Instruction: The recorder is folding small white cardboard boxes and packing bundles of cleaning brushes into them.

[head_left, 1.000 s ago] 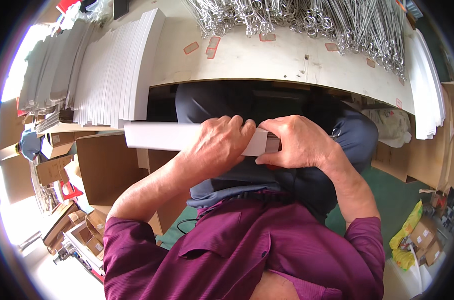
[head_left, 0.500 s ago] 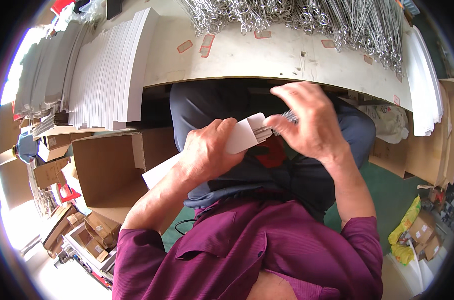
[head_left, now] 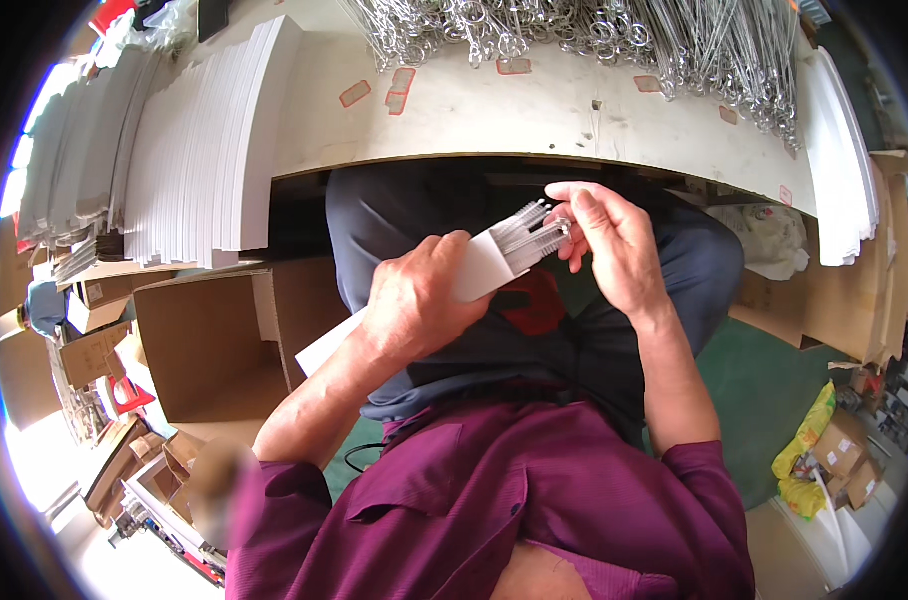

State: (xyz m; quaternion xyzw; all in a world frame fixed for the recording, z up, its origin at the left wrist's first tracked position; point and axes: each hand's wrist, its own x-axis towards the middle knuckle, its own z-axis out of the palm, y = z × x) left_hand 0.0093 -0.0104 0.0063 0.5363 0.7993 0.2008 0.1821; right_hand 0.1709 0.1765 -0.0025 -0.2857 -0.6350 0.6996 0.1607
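My left hand [head_left: 424, 290] is wrapped round a long, narrow white carton [head_left: 486, 268], held slantwise above my lap. From the carton's upper right end stick several thin metal wire rods [head_left: 530, 238], some with small looped tips. Beside those tips is my right hand [head_left: 614, 240], its fingers apart and slightly bent. Its lower fingers come close to the loops or touch them; I cannot tell which. The carton's lower end shows past my left wrist, and my hand covers its middle.
A white worktable [head_left: 454, 120] stands ahead, with a heap of looped wire rods [head_left: 614, 40] at its far side. White cartons [head_left: 199, 150] stand in a row at left. An open cardboard box [head_left: 209, 340] sits below them. White sheets [head_left: 842, 170] hang over the right end.
My right hand has drawn back a little from the carton's end and turned, its fingers lower around the tips. More of the wire rods now shows. The left hand still grips the carton.
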